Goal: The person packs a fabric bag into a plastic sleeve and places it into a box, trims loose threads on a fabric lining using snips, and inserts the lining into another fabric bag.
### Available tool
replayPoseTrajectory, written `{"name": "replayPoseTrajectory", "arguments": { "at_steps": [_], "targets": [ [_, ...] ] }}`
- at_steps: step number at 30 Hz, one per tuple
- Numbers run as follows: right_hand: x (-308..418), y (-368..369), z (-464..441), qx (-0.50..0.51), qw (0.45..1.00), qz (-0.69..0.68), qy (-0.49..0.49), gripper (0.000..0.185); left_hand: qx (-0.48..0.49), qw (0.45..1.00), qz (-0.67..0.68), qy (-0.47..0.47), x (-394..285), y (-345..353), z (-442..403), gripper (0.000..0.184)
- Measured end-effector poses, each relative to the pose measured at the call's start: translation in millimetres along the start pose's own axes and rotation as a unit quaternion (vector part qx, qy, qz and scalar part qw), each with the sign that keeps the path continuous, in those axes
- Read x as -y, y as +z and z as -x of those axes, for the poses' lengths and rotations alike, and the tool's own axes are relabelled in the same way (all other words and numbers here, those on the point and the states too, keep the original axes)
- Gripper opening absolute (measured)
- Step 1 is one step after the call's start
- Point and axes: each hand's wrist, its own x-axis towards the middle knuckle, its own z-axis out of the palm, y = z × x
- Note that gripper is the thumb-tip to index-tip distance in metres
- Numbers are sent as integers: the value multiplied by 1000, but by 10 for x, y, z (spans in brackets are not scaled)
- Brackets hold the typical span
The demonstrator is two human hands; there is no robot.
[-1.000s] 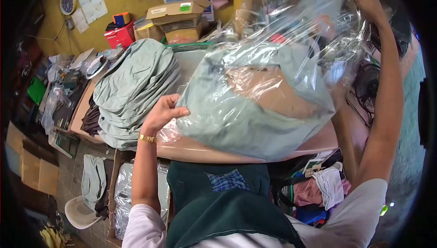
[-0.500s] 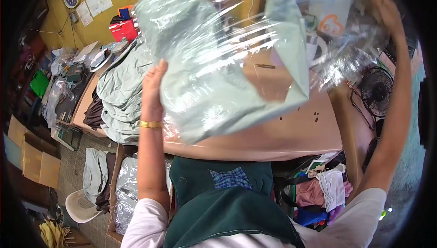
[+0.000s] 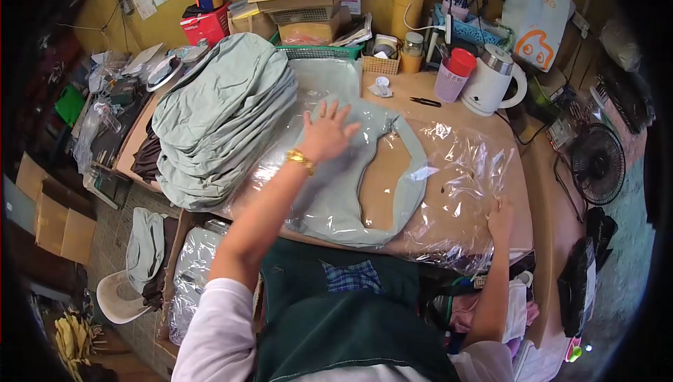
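A pale green fabric piece (image 3: 335,189) with a large opening lies inside a clear plastic bag (image 3: 459,165) on the brown tabletop (image 3: 519,231). My left hand (image 3: 327,133), with a gold bracelet at the wrist, rests flat with spread fingers on the upper part of the bagged fabric. At the bag's right side, my right hand (image 3: 500,217) has its fingers closed on the plastic. Just left of the bag rises a tall stack of pale green fabric (image 3: 217,116).
Behind the work lie a black tool (image 3: 425,102), a pink cup (image 3: 451,82), a white kettle (image 3: 488,80) and a green tray (image 3: 319,52). A black fan (image 3: 596,165) stands at right. Below the table's left edge is a box of plastic-wrapped items (image 3: 200,273).
The bagged fabric has come down from the air onto the table. My left hand has opened and moved onto it; my right hand has dropped from the upper right to the bag's right side.
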Motion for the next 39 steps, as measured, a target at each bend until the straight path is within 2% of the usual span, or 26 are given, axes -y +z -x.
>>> {"name": "replayPoseTrajectory", "arguments": {
  "at_steps": [5, 7, 8, 9, 10, 11, 13, 15, 16, 17, 18, 19, 21, 23, 24, 25, 27, 28, 30, 31, 32, 33, 35, 36, 38, 39],
  "targets": [
    [57, -113, 43, -35, 993, -99, 45, 23, -4, 997, -82, -7, -29, 495, -50, 80],
    [-100, -59, -21, -28, 988, -146, 51, 21, 70, 995, -69, -29, -24, 427, -87, 83],
    [-156, -45, -142, -29, 979, -198, 47, 20, 159, 986, -16, -49, 3, 307, -220, 89],
    [-41, -171, -190, 21, 948, -310, 67, 19, 156, 987, -16, -45, -125, 153, -247, 89],
    [194, -382, -216, 68, 903, -417, 83, 18, 126, 992, 16, 18, -316, -69, -271, 88],
    [504, -612, -225, 105, 885, -453, 33, 15, 98, 991, 45, 82, -520, -302, -286, 87],
    [1061, -874, -214, 169, 834, -524, -37, 10, -48, 919, 220, 324, -1204, -588, -102, 88],
    [1526, -1096, -183, 196, 804, -557, -62, 11, -162, 863, 239, 414, -1807, -891, 180, 74],
    [1776, -1271, -135, 218, 776, -587, -79, 13, -163, 862, 239, 417, -1857, -1002, 189, 74],
    [1897, -1374, -140, 239, 745, -615, -97, 16, -168, 869, 169, 433, -1880, -1101, 166, 62],
    [1841, -1376, -239, 236, 745, -616, -100, 16, -171, 873, 97, 447, -1879, -1188, 124, 50],
    [1710, -1345, -367, 256, 748, -603, -104, 17, -173, 871, 94, 450, -1798, -1292, 62, 50],
    [1581, -1334, -461, 273, 751, -591, -112, 18, -238, 855, 93, 452, -1459, -1571, -92, 32],
    [1533, -1333, -465, 265, 796, -537, -81, 17, -129, 848, 250, 449, -1165, -1889, -192, 23],
    [1466, -1278, -491, 264, 796, -539, -83, 17, -58, 821, 400, 405, -1019, -1972, -229, 20],
    [1370, -1194, -535, 209, 832, -505, -96, 18, 16, 769, 537, 348, -873, -2050, -241, 18],
    [1223, -1185, -581, 149, 862, -471, -113, 20, 78, 762, 579, 280, -570, -2301, -180, 21],
    [1148, -1211, -581, 185, 856, -474, -88, 22, 76, 762, 577, 283, -474, -2414, -157, 21],
    [1026, -1278, -606, 218, 849, -476, -66, 24, 40, 916, 269, 293, -343, -2588, -131, 18],
    [976, -1316, -620, 247, 816, -515, -92, 24, 37, 916, 268, 296, -307, -2621, -122, 18],
    [956, -1352, -630, 275, 779, -551, -117, 23, 35, 940, 150, 303, -284, -2647, -104, 20],
    [975, -1396, -625, 272, 780, -551, -120, 23, 34, 951, 31, 306, -264, -2670, -97, 22],
    [1028, -1506, -608, 294, 693, -628, -197, 16, 28, 953, 55, 296, -224, -2627, -156, 23],
    [1050, -1566, -617, 293, 694, -627, -200, 16, 5, 962, 20, 273, -249, -2645, -158, 21],
    [1109, -1678, -656, 277, 818, -466, -192, 12, -37, 964, -17, 264, -267, -2698, -156, 14],
    [1156, -1699, -644, 276, 818, -465, -195, 12, -41, 964, -17, 263, -248, -2737, -165, 14]
  ]
}}
